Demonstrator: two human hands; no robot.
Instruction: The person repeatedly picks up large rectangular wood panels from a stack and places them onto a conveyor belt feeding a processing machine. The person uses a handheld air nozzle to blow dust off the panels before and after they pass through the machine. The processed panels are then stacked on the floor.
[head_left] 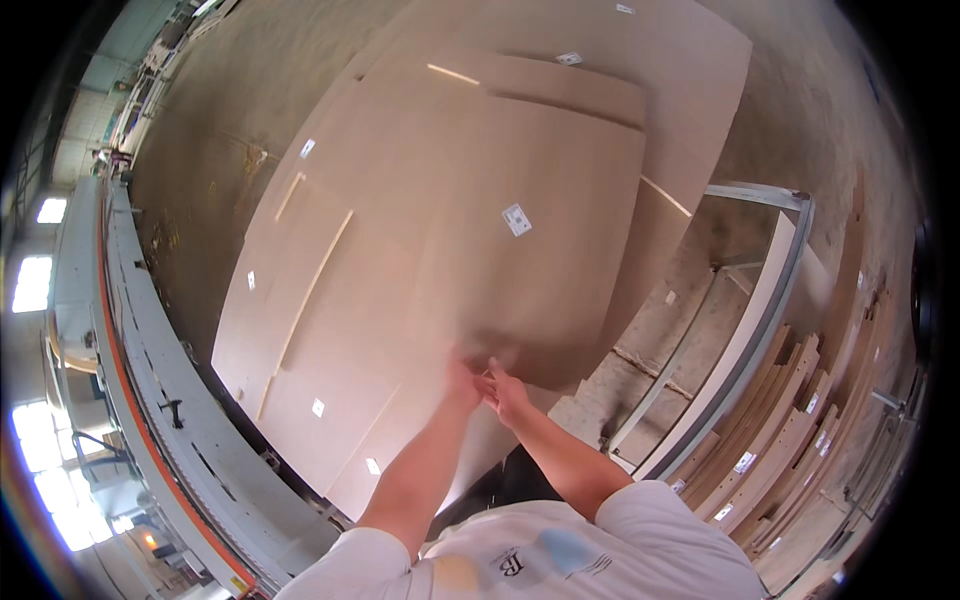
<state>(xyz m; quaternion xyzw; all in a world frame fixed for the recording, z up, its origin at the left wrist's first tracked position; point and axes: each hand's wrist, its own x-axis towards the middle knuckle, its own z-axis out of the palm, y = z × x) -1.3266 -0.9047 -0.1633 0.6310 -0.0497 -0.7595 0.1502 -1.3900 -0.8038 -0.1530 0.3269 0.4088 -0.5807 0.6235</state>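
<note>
My left hand and my right hand meet in front of my body, over the near edge of a stack of flat brown panels. The left hand is smeared by motion, so its fingers do not show clearly. On the right hand the fingers are bent together against the left; anything small between them cannot be made out. Just beyond the hands lies the uppermost brown panel, with a white label on its face. Shadows of the hands fall on its near part.
Larger brown panels spread beneath, with thin pale strips on them. To the right stands a grey metal frame rack beside several narrow labelled boards. Along the left runs a long grey machine with an orange edge.
</note>
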